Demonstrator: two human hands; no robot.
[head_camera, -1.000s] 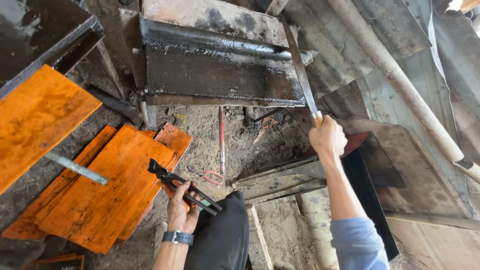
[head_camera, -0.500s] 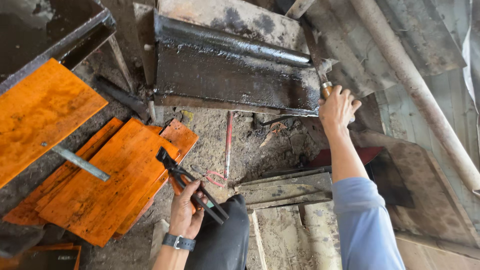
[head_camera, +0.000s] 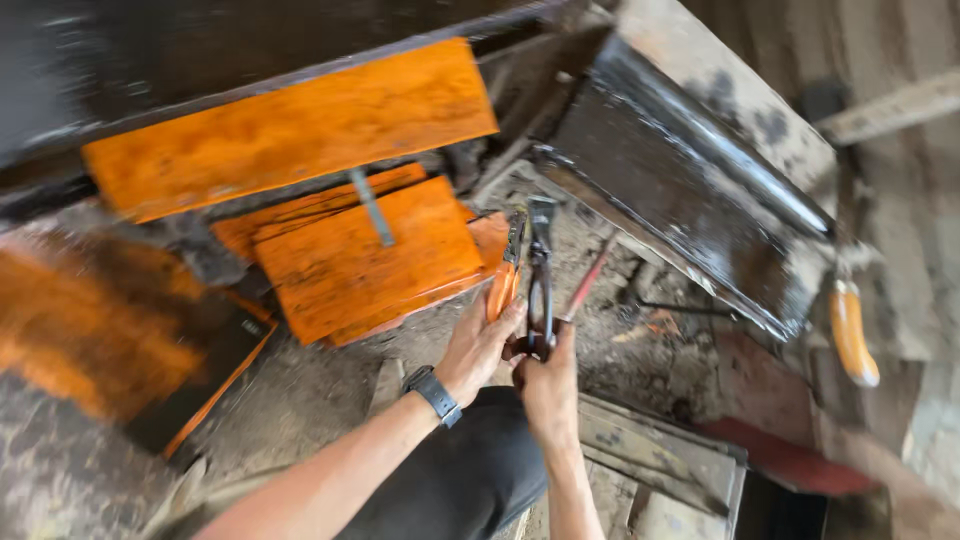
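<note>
My left hand (head_camera: 478, 348), with a dark watch (head_camera: 435, 393) on its wrist, is closed around an orange-handled tool (head_camera: 503, 283) that points away from me. Right beside it, my right hand (head_camera: 548, 388) grips the lower handle ends of black metal pincers (head_camera: 541, 268), whose jaws point up towards the orange boards. The two hands touch, above my dark trouser knee (head_camera: 455, 480). The picture is blurred by motion.
Orange varnished boards (head_camera: 365, 255) lie stacked on the dirt ground, with a longer one (head_camera: 290, 125) behind. A dark metal sheet (head_camera: 690, 190) leans at the right; an orange-handled blade (head_camera: 850, 335) rests by its lower edge. Worn planks (head_camera: 660, 460) and a red rod (head_camera: 590, 280) lie near.
My right hand left the long blade at the upper right and came down to the pincers beside my left hand. The view swung left and closer.
</note>
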